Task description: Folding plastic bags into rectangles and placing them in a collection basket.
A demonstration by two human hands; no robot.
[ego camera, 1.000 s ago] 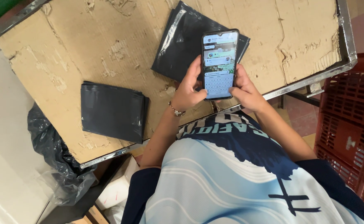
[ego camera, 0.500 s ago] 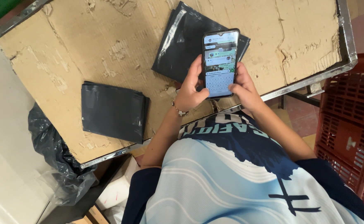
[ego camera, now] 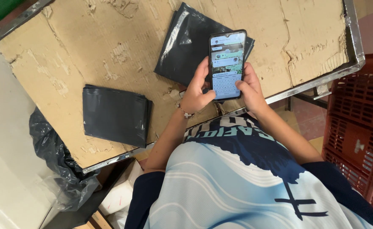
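A smartphone point(ego camera: 226, 63) with a lit screen is held upright over the table in both hands. My left hand point(ego camera: 195, 91) grips its left edge, thumb at the lower screen. My right hand point(ego camera: 249, 87) holds the right edge, its thumb resting on the on-screen keyboard. Under the phone lies a stack of folded black plastic bags point(ego camera: 186, 42). A second folded black stack point(ego camera: 115, 115) lies to the left on the table.
The table is covered with worn cardboard point(ego camera: 110, 55) inside a metal frame point(ego camera: 352, 38). A red plastic crate point(ego camera: 358, 131) stands at the right. A loose black bag point(ego camera: 54, 161) hangs at the table's left corner, below it.
The phone and both hands stay in much the same place. An on-screen keyboard now shows on the lower screen, and my right thumb has come onto it.
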